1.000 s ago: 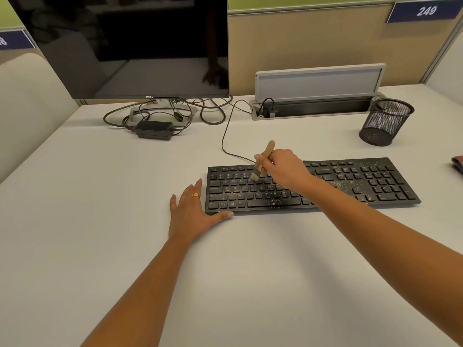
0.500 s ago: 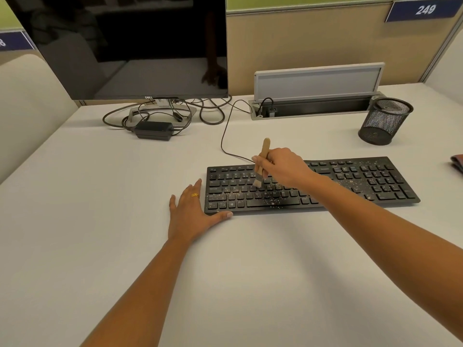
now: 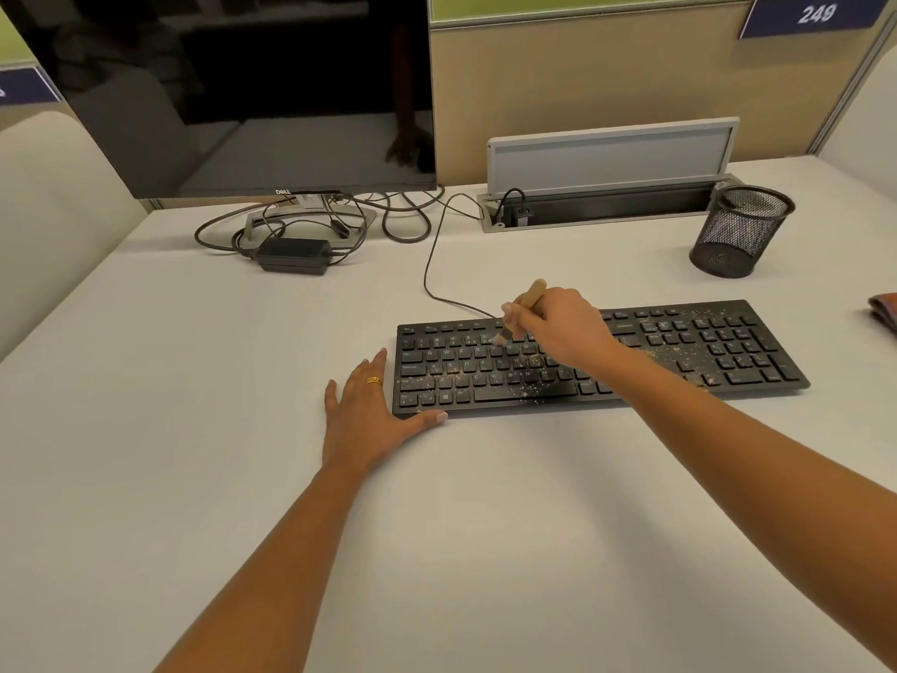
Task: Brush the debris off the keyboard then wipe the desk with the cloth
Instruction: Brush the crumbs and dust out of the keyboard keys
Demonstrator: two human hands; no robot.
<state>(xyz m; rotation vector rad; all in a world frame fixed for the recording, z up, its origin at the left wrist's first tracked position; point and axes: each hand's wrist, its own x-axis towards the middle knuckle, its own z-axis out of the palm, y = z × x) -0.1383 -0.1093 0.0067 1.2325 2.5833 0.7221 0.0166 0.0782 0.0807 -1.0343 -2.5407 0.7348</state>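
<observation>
A black keyboard [image 3: 704,349] lies on the white desk [image 3: 242,381], sprinkled with fine tan debris [image 3: 531,361] over its middle and right keys. My right hand [image 3: 563,327] grips a small wooden-handled brush [image 3: 533,292], bristles down on the upper key rows. My left hand [image 3: 364,420] lies flat on the desk against the keyboard's left end, thumb along its front edge. At the far right edge of the view, only a corner of a reddish-brown cloth [image 3: 884,308] shows.
A dark monitor [image 3: 252,89] stands at the back left with tangled cables and a power adapter [image 3: 293,255] below it. A cable box with raised lid [image 3: 606,187] sits behind the keyboard. A black mesh cup [image 3: 738,233] stands at the back right.
The brush tilted upright and then leaned right again as my right hand swept it across the upper keys. Debris has shifted slightly. My left hand has stayed in place.
</observation>
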